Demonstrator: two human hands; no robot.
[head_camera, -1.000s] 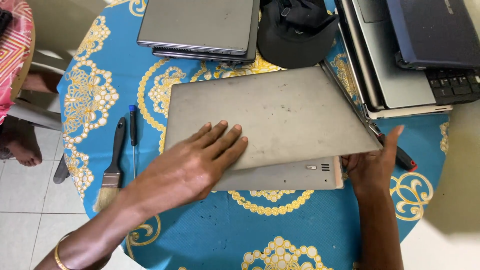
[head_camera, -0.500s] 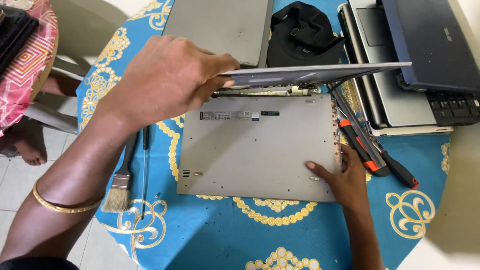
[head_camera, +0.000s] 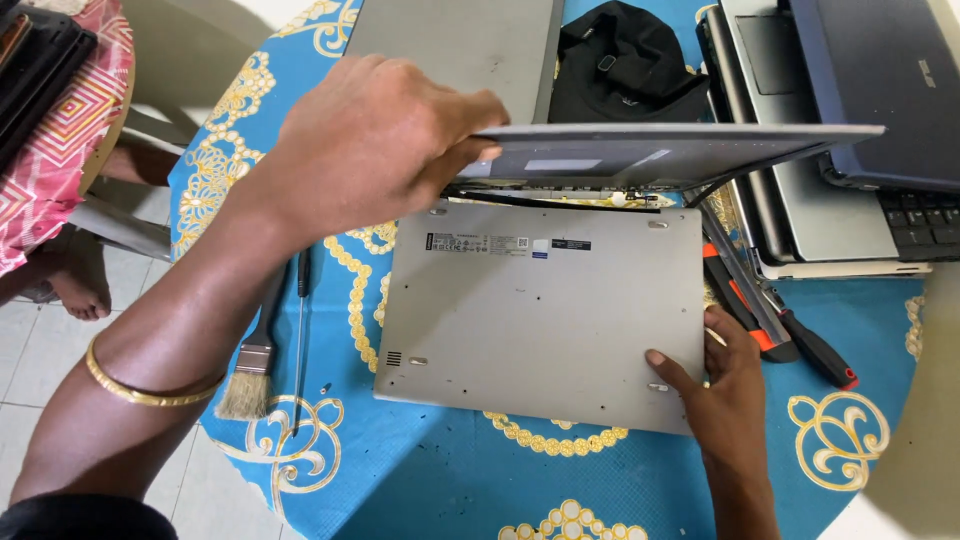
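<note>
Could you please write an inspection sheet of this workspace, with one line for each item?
Surface: round table under a blue cloth with yellow ornaments.
Job's things: silver laptop lies bottom side up; its screen lid is raised and seen edge-on.
Clutter: paintbrush, thin screwdriver, red-and-black tools, black pouch, grey laptop, stacked laptops.
Hands: left hand grips the lid's left edge; right hand rests on the base's near right corner.
Cables: thin dark cable at the hinge.
Surroundings: tiled floor, patterned red cloth, a bare foot.
</note>
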